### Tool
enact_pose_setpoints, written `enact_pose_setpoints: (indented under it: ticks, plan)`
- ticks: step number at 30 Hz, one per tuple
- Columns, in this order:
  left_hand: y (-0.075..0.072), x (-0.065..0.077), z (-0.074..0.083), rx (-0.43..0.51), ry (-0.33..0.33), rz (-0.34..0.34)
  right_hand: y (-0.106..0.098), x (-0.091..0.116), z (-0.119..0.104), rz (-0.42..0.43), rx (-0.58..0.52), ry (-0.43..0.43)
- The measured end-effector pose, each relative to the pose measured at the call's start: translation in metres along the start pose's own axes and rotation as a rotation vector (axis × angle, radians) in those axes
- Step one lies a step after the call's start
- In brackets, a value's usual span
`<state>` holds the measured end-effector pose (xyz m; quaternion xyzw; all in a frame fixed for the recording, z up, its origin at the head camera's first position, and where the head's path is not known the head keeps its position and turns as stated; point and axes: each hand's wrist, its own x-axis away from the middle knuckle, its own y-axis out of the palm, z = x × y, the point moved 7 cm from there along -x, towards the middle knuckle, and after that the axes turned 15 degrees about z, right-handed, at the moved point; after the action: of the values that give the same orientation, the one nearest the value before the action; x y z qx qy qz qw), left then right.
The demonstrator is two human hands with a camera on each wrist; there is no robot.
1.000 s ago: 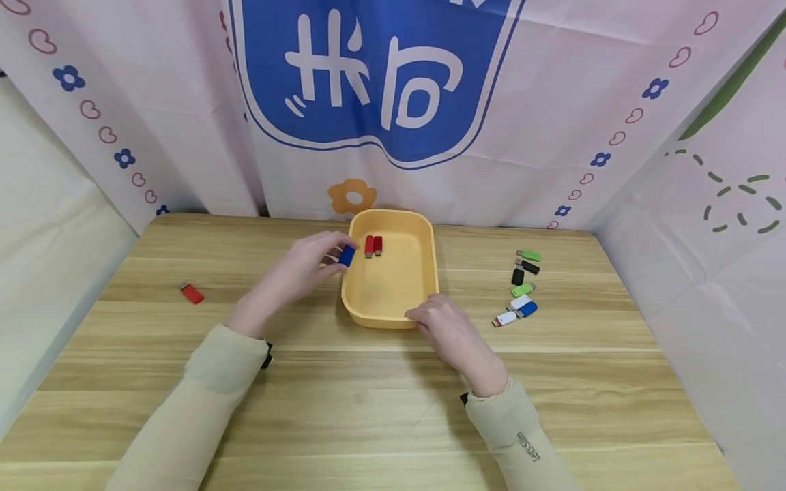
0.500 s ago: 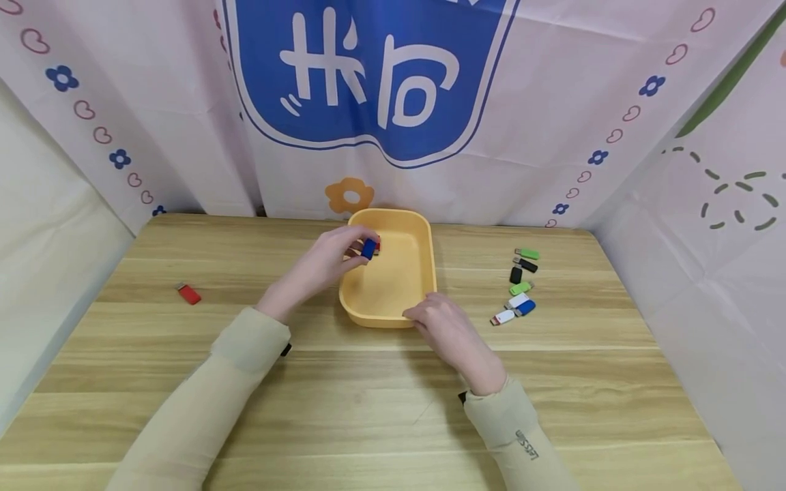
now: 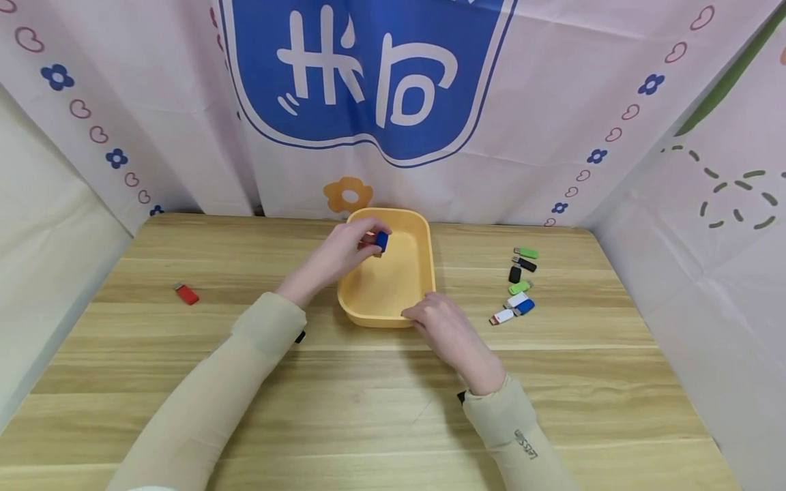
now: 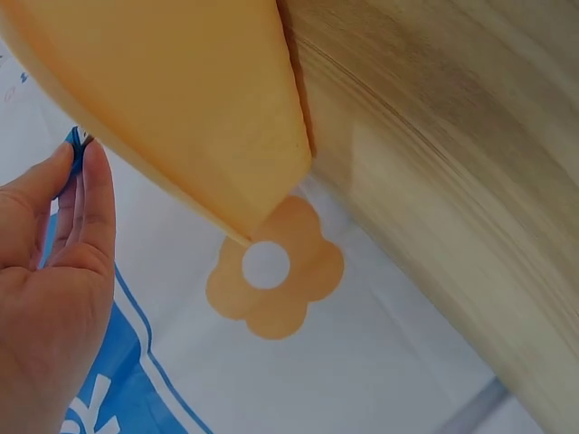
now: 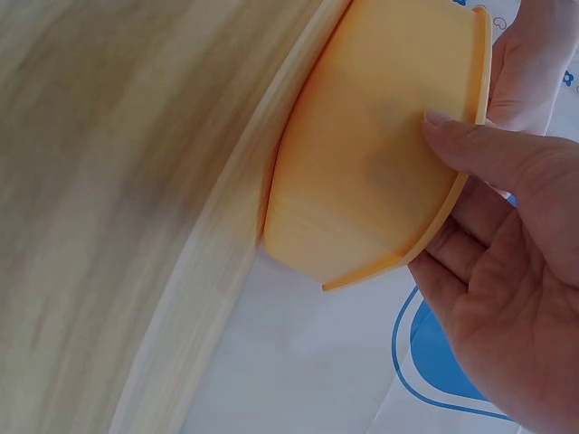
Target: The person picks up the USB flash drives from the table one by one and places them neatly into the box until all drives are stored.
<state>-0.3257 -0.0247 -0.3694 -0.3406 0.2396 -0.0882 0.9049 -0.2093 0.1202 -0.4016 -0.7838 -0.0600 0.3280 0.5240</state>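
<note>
My left hand (image 3: 344, 251) pinches a blue USB flash drive (image 3: 382, 241) between thumb and fingertips, above the far left part of a yellow tray (image 3: 393, 286). In the left wrist view, the blue drive (image 4: 75, 154) shows at the fingertips beside the tray's rim (image 4: 136, 172). The red flash drives inside the tray are hidden behind this hand. At the tray's near right corner, my right hand (image 3: 451, 334) grips the rim. The right wrist view has its thumb (image 5: 461, 145) on the outer wall and the other fingers on the inner side.
A red flash drive (image 3: 187, 294) lies alone on the left of the wooden table (image 3: 368, 409). To the right is a loose group of several drives, including green (image 3: 526, 253), black (image 3: 515, 274), white (image 3: 502, 316) and blue (image 3: 525, 307) ones. A printed curtain (image 3: 295, 177) hangs behind.
My left hand has carried the blue flash drive rightward from the tray's left rim to over its inside, covering the red drives there. My right hand has stayed on the corner.
</note>
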Motion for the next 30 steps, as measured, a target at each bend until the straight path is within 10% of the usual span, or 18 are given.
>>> enact_pose_setpoints:
  ticks: [30]
  plan:
    - [0.040,-0.031,-0.021,-0.110,-0.070,-0.082,0.001,0.000,0.001,-0.001,0.010,0.011]
